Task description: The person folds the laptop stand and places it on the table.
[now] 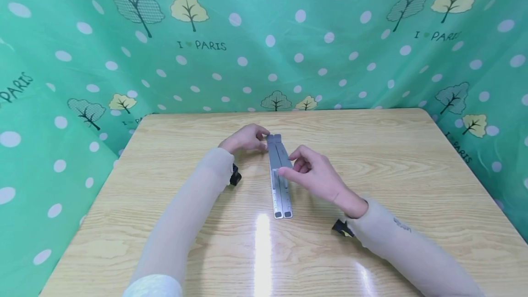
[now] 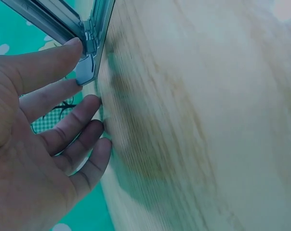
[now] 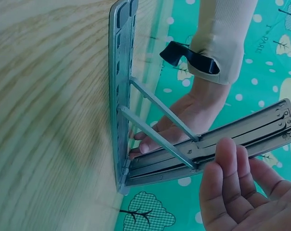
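Note:
A grey metal folding laptop stand [image 1: 278, 152] stands on the table with its upper part raised at a slant. In the right wrist view, two thin struts [image 3: 155, 137] join the base [image 3: 114, 96] to the raised part [image 3: 160, 166]. My left hand [image 1: 246, 138] pinches the hinged far end between thumb and index finger, the other fingers loosely spread. At the raised part's near end, my right hand [image 1: 315, 172] holds it with the thumb on its end and the fingers along its right side. Dark pads sit at the base's near ends.
The wooden table [image 1: 371, 150] lies under the stand, with bright light glare in front of it. A green dotted cloth [image 1: 288, 49] printed with trees hangs behind and at both sides. Black straps [image 1: 235, 175] show at both sleeves.

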Motion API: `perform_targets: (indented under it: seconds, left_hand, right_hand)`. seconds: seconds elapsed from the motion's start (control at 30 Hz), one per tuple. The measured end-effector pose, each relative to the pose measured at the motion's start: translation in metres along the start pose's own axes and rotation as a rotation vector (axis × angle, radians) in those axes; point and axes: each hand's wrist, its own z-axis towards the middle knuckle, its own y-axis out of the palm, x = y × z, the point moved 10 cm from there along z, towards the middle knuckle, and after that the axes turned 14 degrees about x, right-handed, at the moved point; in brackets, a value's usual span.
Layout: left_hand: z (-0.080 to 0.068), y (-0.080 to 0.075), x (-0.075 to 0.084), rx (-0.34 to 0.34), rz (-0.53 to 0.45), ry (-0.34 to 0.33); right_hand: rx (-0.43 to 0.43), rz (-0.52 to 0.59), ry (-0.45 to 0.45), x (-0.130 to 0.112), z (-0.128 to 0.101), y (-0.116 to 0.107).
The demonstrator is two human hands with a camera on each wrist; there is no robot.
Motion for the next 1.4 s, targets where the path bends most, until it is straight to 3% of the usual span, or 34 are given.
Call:
perform_targets:
  seconds: [0.13,0.3,0.4,0.63,0.73,1.0,1.4]
  left_hand:
    - [-0.008,0.002,0.001,0.012,0.019,0.027]
    - [-0.023,-0.001,0.006,0.069,0.023,0.065]
    - [-0.033,-0.004,0.008,0.110,-0.001,0.065]
    - [-0.058,-0.010,0.016,0.194,-0.096,0.107]
    - [-0.068,-0.011,0.017,0.218,-0.154,0.093]
    - [-0.084,-0.004,0.023,0.197,-0.267,0.080]
    - [-0.086,0.003,0.025,0.143,-0.406,0.028]
  right_hand:
    - [-0.022,0.023,-0.045,0.002,-0.001,-0.004]
    - [-0.017,0.142,-0.057,0.007,0.007,-0.017]
    - [-0.021,0.197,-0.010,0.016,0.016,-0.020]
    - [-0.068,0.225,0.126,0.039,0.026,-0.012]
    - [-0.104,0.209,0.179,0.048,0.027,-0.005]
    - [-0.216,0.143,0.183,0.059,0.029,0.014]
    - [-0.244,0.186,0.244,0.058,0.032,0.030]
